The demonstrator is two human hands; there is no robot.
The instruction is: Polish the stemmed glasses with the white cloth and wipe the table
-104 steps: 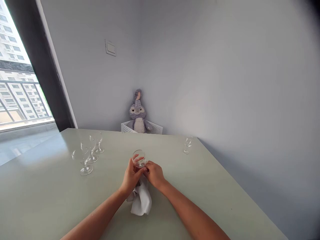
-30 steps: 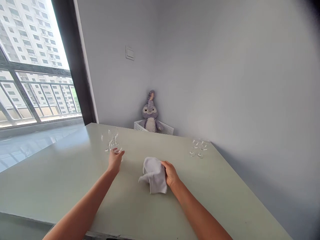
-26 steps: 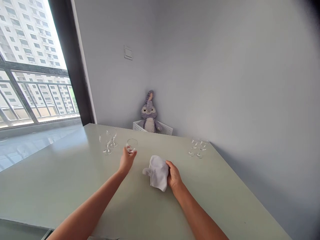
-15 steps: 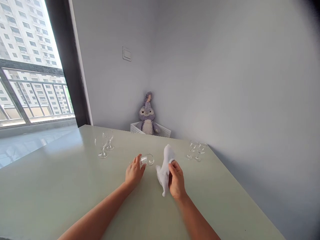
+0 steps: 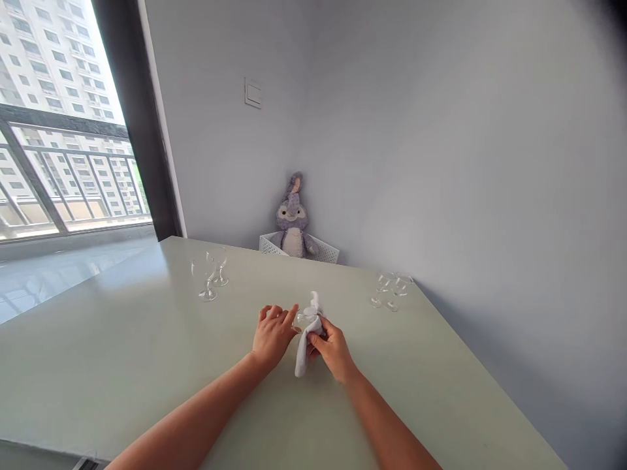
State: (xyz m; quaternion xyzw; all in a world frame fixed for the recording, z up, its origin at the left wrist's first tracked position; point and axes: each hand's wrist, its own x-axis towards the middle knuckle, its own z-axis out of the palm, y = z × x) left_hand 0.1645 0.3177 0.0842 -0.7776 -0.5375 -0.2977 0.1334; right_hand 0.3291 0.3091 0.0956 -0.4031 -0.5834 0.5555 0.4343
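Note:
My left hand [image 5: 274, 335] is closed around a small stemmed glass [image 5: 300, 321], which lies on its side just above the table, with thumb and index finger at its near part. My right hand [image 5: 334, 351] pinches a white cloth [image 5: 302, 356], bunched against the glass's right end; one end hangs down toward me and another sticks up behind. The cloth and fingers hide much of the glass. Two larger stemmed glasses [image 5: 208, 294] stand upright at the left. Two small stemmed glasses [image 5: 393, 304] stand near the table's right edge.
The pale green table [image 5: 161, 365] meets the walls at the back and right. Behind its far edge a purple plush toy [image 5: 294, 241] sits in a white perforated basket [image 5: 329, 253]. A window with a railing [image 5: 73, 160] is at the left.
My right hand has brought the cloth leftward onto the glass, and the cloth is now bunched against it. My left hand and the glass have shifted slightly right. The view has tilted a little.

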